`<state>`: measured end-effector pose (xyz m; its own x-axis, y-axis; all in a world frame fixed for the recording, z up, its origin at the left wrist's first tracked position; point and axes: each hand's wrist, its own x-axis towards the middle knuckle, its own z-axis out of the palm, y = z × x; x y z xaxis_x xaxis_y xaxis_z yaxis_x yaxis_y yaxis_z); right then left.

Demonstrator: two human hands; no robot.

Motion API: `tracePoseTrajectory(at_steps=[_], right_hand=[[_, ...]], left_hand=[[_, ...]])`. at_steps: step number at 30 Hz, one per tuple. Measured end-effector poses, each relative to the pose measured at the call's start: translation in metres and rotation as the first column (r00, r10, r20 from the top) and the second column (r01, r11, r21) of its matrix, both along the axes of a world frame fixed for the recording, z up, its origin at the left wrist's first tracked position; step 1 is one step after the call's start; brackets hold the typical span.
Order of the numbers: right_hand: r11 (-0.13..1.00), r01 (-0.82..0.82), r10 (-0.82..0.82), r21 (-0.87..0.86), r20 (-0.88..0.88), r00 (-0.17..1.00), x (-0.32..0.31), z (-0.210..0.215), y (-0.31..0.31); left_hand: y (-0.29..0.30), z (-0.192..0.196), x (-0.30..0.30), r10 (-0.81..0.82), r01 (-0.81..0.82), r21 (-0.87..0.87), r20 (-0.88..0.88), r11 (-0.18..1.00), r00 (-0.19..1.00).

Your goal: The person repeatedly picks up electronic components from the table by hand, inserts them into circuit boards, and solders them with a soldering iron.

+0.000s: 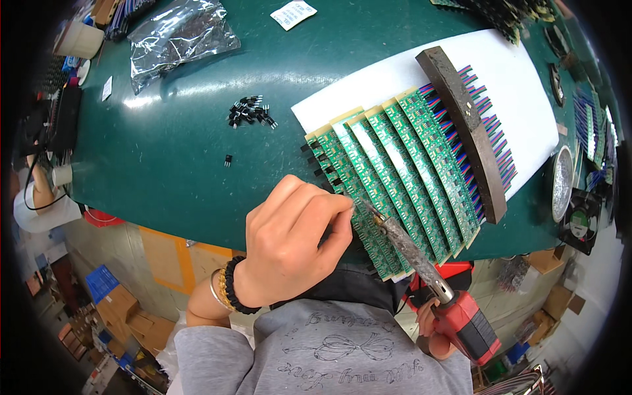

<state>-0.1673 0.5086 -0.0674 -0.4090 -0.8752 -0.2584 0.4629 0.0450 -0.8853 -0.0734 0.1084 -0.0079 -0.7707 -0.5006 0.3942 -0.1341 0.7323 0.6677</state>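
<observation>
- Gripping a soldering iron (422,264), our right hand (429,322) angles it over green circuit boards (403,178).
- Our left hand (293,234) pinches near its tip; on what, we cannot tell.

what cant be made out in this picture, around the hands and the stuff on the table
- Head view: anything inside the left hand's pinch, hidden by its own fingers.
- Head view: most of the right hand, behind the handle of the soldering iron.
- Head view: the wires' middle stretch, under the dark bar.
- Head view: the black components' exact count, too small and overlapping.
</observation>
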Motion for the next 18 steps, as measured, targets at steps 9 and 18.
tracePoseTrajectory(at_steps=[9, 18], right_hand=[[1.000, 0.029, -0.029, -0.003, -0.075, 0.997, -0.005, 0.005, -0.012], [0.993, -0.006, 0.016, 0.114, -0.079, 0.997, -0.008, 0.018, -0.004]], left_hand=[[-0.001, 0.000, 0.000, -0.003, 0.003, -0.005, -0.001, 1.000, 1.000], [-0.001, 0.001, -0.001, -0.004, 0.004, 0.000, 0.009, 1.000, 1.000]])
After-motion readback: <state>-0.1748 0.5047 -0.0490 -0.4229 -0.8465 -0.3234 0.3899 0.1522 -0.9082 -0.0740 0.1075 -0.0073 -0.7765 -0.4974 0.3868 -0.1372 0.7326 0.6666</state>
